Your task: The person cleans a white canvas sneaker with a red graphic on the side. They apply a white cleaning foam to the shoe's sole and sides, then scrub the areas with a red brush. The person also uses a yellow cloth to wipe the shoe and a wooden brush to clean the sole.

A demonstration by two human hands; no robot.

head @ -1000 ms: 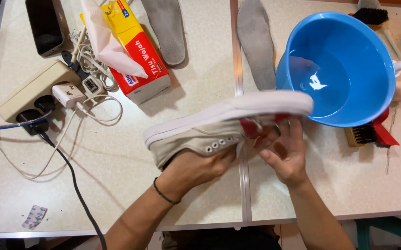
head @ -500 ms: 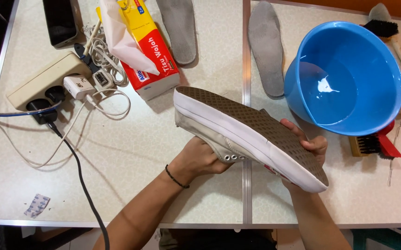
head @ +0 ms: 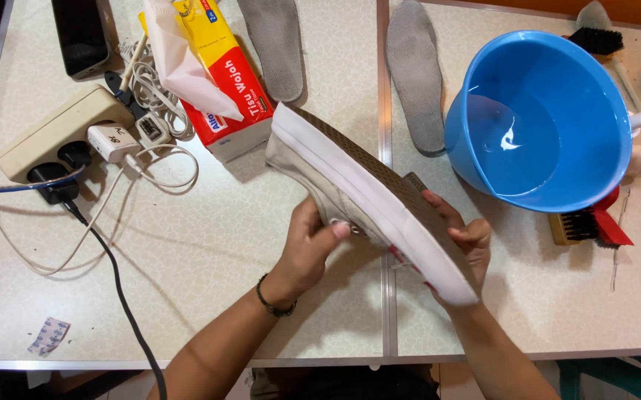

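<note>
Left hand [head: 307, 248] grips the upper of a pale canvas shoe [head: 365, 192]; right hand [head: 462, 244] cups its near end, sole up. Long axis runs from the tissue box [head: 220, 81] diagonally toward the body. Blue basin [head: 550, 111] lies right, close by; open bench [head: 187, 296] lies left.

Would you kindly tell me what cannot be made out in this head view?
- Shoe: upper and inside turned away, only sole and sidewall show.
- Right hand: palm hidden behind the shoe.
- Brush: partly under the blue basin.
- Black device: cut off by the top edge.
</note>
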